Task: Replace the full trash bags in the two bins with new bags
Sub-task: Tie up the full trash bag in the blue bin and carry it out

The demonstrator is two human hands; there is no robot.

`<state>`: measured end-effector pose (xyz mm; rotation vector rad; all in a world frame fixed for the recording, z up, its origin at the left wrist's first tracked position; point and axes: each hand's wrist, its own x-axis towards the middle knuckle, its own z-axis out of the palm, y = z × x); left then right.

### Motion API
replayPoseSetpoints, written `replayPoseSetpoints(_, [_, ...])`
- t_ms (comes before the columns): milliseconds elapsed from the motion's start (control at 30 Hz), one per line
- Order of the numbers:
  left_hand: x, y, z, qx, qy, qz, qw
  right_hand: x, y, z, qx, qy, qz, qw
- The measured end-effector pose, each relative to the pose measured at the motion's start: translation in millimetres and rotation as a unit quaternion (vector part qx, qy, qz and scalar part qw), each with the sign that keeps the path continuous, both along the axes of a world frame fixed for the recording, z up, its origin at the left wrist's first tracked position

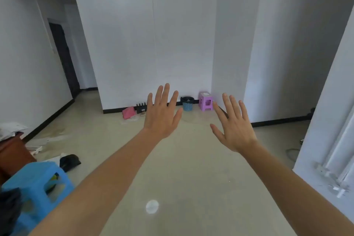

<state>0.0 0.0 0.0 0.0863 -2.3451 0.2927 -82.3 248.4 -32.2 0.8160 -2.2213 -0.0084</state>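
Head view: a person raises both arms over a pale floor, left hand and right hand held side by side, backs to the camera. Each grip is apart, fingers straight and spread, holding nothing. Well beyond them, at the foot of the far white wall, stands a small blue basket bin lined with a black trash bag, just beside a purple stool. A blue stool sits at the lower left corner of the floor.

Bin left of stool (by wall)
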Motion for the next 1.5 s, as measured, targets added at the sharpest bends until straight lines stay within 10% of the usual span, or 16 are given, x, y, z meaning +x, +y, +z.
replayPoseSetpoints(733, [-432.2, -205.4, -41.5, 0.077, -0.058, 0.016, 0.995, -475.8, -213.1, -50.1, 0.055, -0.116, -0.050, 0.990])
replayPoseSetpoints(1500, [-1105.7, -382.5, -63.1, 0.103, -0.137, -0.008, 0.985, -1130.7, -379.3, -71.4, -0.015, -0.188, -0.094, 0.978])
